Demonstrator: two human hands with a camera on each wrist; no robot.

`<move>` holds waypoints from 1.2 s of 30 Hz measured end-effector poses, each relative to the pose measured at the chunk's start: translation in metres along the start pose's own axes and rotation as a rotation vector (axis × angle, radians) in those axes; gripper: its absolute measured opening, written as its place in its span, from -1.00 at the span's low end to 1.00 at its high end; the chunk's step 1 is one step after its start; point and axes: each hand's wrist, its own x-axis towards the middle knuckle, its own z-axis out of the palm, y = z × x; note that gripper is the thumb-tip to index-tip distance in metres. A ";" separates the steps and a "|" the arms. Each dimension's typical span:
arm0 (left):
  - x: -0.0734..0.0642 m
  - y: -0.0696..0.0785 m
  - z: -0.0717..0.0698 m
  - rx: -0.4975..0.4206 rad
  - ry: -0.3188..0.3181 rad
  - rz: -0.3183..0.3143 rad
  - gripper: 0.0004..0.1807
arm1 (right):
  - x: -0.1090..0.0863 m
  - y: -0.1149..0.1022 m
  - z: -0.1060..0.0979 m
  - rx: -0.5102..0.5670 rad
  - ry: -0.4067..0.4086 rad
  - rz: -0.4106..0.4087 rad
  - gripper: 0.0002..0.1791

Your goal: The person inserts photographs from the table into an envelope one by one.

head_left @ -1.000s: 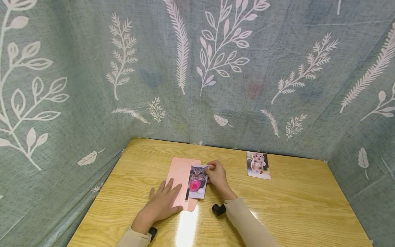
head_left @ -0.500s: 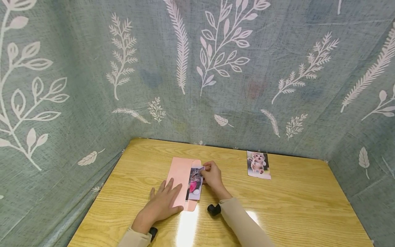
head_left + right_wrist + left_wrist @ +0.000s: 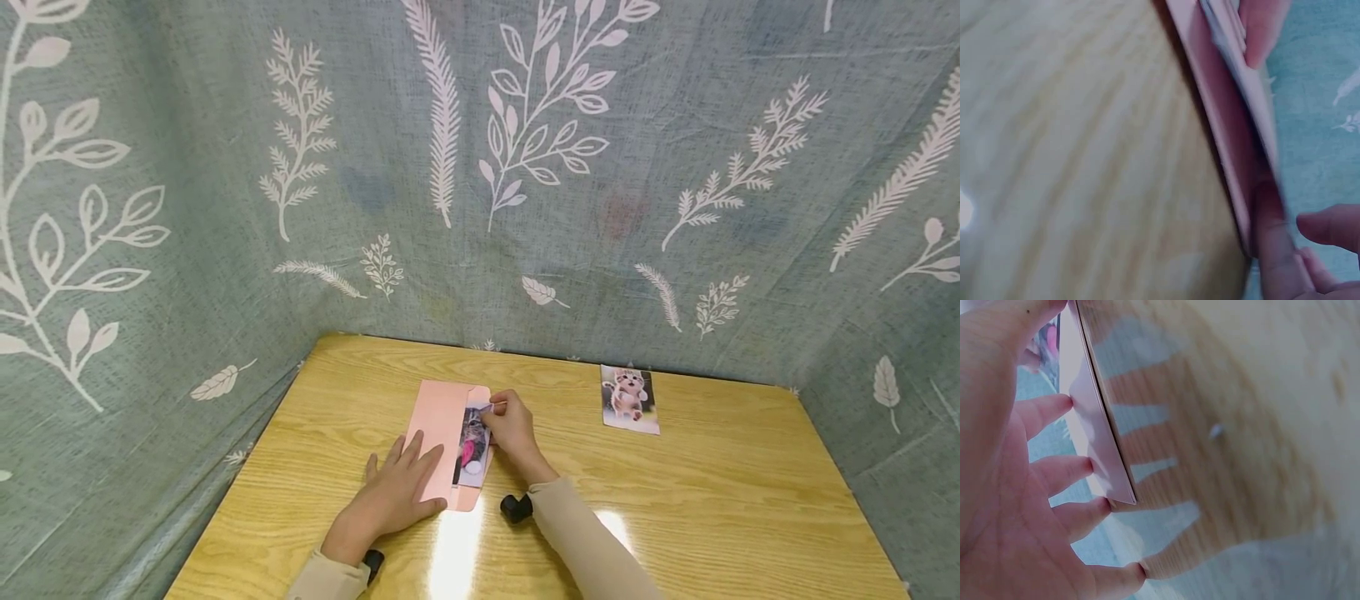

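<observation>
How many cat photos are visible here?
2. The grey tabby photo is at the pink envelope, held by the right hand; the kitten photo lies farther right on the wooden table. More may be hidden inside the envelope.

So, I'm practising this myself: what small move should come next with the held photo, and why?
Probably slide the held photo leftward into the pink envelope: much of it lies uncovered, the right hand grips its outer edge, and the left hand rests on the envelope.
</observation>
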 end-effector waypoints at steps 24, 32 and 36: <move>0.001 -0.001 0.001 -0.007 0.001 -0.013 -0.09 | -0.030 0.004 -0.043 0.344 -0.316 0.136 -0.49; 0.001 -0.002 0.002 -0.003 0.000 -0.013 -0.08 | -0.031 0.007 -0.044 0.428 -0.340 0.151 -0.49; 0.001 -0.002 0.003 0.003 0.003 -0.009 -0.08 | -0.031 0.008 -0.043 0.431 -0.343 0.150 -0.48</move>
